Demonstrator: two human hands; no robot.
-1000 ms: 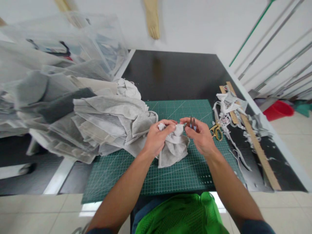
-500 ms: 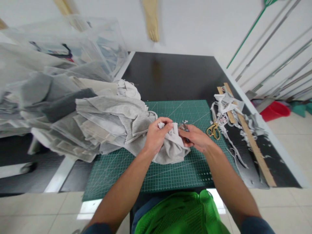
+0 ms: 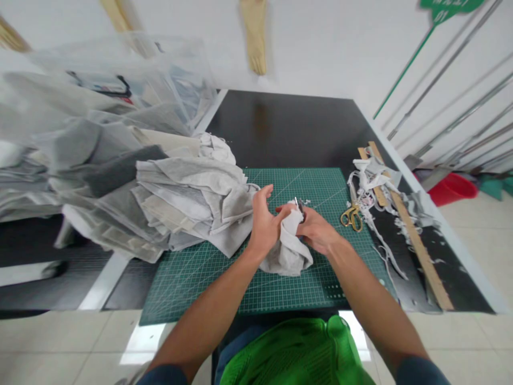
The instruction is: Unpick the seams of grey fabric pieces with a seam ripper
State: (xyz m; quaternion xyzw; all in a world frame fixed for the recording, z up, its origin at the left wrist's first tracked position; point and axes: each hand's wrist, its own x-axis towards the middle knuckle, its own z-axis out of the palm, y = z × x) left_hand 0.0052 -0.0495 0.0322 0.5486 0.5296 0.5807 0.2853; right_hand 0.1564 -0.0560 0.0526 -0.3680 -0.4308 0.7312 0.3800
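A small bunched piece of grey cloth (image 3: pixel 287 250) sits on the green cutting mat (image 3: pixel 224 278) between my hands. My left hand (image 3: pixel 265 224) pinches the cloth's top edge with thumb and forefinger, the other fingers raised. My right hand (image 3: pixel 316 231) is closed round a small metal snipper (image 3: pixel 298 206) whose tip pokes up against the cloth's top.
A tall heap of grey fabric pieces (image 3: pixel 176 203) lies at the mat's left, with a clear plastic bin (image 3: pixel 120 80) behind. Gold-handled scissors (image 3: pixel 351 216), fabric scraps (image 3: pixel 374 176) and a wooden ruler (image 3: pixel 412 240) lie at the right. The black table (image 3: pixel 288 128) stretches beyond.
My hands have drawn closer together and the cloth has been turned and bunched. The snipper tip now touches the cloth's top; my left fingers have spread upward.
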